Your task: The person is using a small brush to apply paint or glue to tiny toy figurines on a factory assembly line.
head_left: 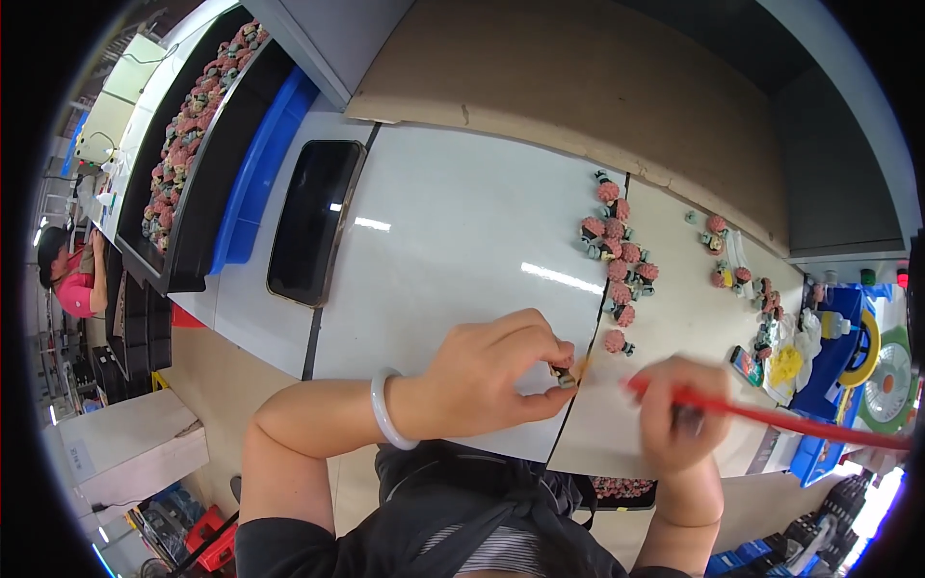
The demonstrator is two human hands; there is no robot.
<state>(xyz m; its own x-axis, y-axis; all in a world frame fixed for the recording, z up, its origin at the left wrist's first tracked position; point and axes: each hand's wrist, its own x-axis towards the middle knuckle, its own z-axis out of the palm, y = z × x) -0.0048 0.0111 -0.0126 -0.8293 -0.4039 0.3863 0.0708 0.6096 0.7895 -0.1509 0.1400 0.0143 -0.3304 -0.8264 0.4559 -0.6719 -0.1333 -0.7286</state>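
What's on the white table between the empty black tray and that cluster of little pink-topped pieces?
Nothing: the head view shows only bare white table between the black tray and the pink-topped pieces, with light glare on it.

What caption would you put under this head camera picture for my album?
Left hand pinches a small part while right hand holds a red brush beside pink-topped pieces on a white table.
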